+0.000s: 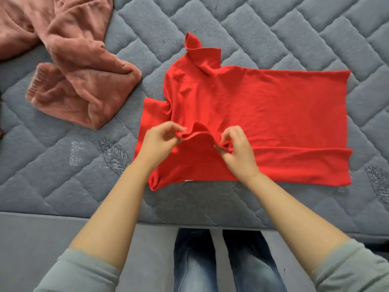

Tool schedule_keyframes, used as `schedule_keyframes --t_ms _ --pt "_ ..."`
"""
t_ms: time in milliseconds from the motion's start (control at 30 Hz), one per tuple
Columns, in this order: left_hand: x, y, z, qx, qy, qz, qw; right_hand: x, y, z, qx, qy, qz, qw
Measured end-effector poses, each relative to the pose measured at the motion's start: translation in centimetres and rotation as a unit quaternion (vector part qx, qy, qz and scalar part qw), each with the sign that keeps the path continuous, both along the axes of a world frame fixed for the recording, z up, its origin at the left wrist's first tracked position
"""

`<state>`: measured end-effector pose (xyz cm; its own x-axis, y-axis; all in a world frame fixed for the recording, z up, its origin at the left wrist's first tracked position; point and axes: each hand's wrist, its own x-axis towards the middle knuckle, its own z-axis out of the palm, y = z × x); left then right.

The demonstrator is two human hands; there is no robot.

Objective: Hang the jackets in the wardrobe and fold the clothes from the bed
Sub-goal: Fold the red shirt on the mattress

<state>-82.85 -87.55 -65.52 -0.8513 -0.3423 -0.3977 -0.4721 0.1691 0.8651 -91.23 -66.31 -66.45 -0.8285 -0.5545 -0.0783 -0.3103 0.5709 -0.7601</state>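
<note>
A red turtleneck top (263,106) lies flat on the grey quilted bed (273,28), collar toward the far side and its body stretching to the right. Its near long edge is folded over the middle. My left hand (156,142) pinches a raised fold of the red fabric near the garment's left part. A little to the right, my right hand (235,148) pinches the same folded edge. Both forearms reach in from the near edge of the bed.
A crumpled pink fleece garment (73,66) lies at the far left of the bed. The mattress edge (84,216) runs across below my arms, with my jeans-clad legs (223,262) standing against it.
</note>
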Motion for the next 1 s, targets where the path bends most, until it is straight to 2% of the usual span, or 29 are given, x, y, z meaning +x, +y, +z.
schedule_keyframes --t_ms 67,100,167,233,300,367,433,500,600,733,900,933,1000 --pt "3.0 -0.2 -0.3 0.016 -0.030 -0.038 0.999 2.2 0.9 0.2 0.047 0.002 0.085 0.995" --pt "4.5 -0.2 -0.6 -0.012 -0.045 -0.073 0.996 3.2 1.2 0.1 0.087 -0.013 0.123 0.989" --pt "6.8 -0.1 -1.2 -0.126 -0.084 -0.184 0.971 4.8 1.8 -0.5 0.178 -0.038 0.175 0.968" --pt "7.7 0.6 -1.4 -0.251 -0.136 -0.280 0.917 6.2 2.2 -0.9 0.230 -0.044 0.201 0.951" --pt "7.0 1.5 -0.7 -0.333 -0.175 -0.300 0.876 6.9 2.3 -0.7 0.230 -0.058 0.201 0.950" --pt "5.3 2.0 0.6 -0.383 -0.190 -0.272 0.862 6.7 2.5 0.2 0.176 -0.105 0.161 0.965" --pt "2.6 2.5 2.2 -0.389 -0.171 -0.205 0.882 5.2 2.8 1.5 0.106 -0.146 0.079 0.980" --pt "-1.0 3.1 3.7 -0.366 -0.129 -0.150 0.909 2.4 3.3 2.6 0.072 -0.148 0.002 0.986" --pt "-7.6 4.4 4.6 -0.325 -0.091 -0.163 0.927 -4.1 4.9 3.2 0.072 -0.111 -0.047 0.990" --pt "-16.7 6.6 2.9 -0.344 -0.071 -0.197 0.915 -15.0 9.0 2.2 0.147 -0.052 -0.040 0.987" --pt "-24.9 9.9 -1.0 -0.247 -0.058 -0.257 0.933 -25.8 13.9 -0.3 0.277 0.035 -0.033 0.960" --pt "-25.6 10.3 -1.9 -0.254 -0.058 -0.256 0.931 -27.0 14.6 -0.8 0.299 0.042 -0.013 0.953" --pt "-26.4 10.6 -3.4 -0.330 -0.062 -0.235 0.912 -28.9 15.9 -1.6 0.334 0.047 0.017 0.941"
